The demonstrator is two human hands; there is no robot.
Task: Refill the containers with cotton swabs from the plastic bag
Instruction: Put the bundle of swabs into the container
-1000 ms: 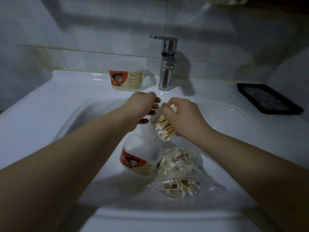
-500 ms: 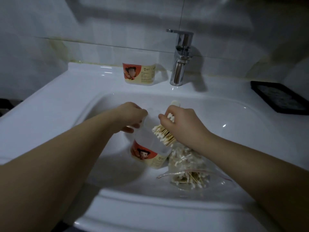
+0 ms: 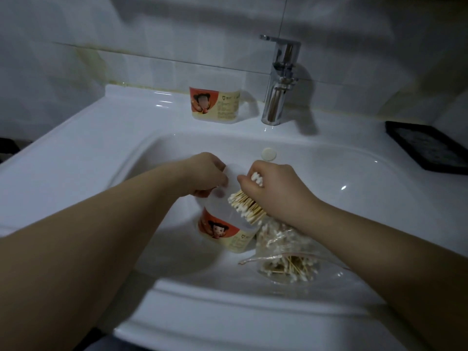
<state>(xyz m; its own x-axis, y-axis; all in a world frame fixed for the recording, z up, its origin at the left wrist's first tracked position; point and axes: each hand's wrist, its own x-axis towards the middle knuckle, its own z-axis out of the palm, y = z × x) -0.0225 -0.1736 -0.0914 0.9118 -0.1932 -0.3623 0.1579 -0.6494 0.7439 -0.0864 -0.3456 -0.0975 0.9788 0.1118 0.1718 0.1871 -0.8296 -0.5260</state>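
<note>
A clear container (image 3: pixel 225 229) with a red and yellow label sits tilted in the white sink basin (image 3: pixel 342 198). My left hand (image 3: pixel 206 173) grips its upper rim. My right hand (image 3: pixel 273 183) holds a bundle of wooden cotton swabs (image 3: pixel 247 207) right at the container's mouth. A clear plastic bag (image 3: pixel 286 259) with many more swabs lies in the basin just right of the container. A second container (image 3: pixel 215 103) with the same label stands upright on the back ledge, left of the tap.
A chrome tap (image 3: pixel 278 84) rises at the back of the sink. A dark tray (image 3: pixel 430 148) lies on the right ledge. A small round overflow cap (image 3: pixel 269 154) shows on the basin's back wall. Tiled walls close in behind.
Both hands dropped from near the tap down into the basin. My left hand took hold of the container's rim and tilted it; the swab bundle came to its mouth.
</note>
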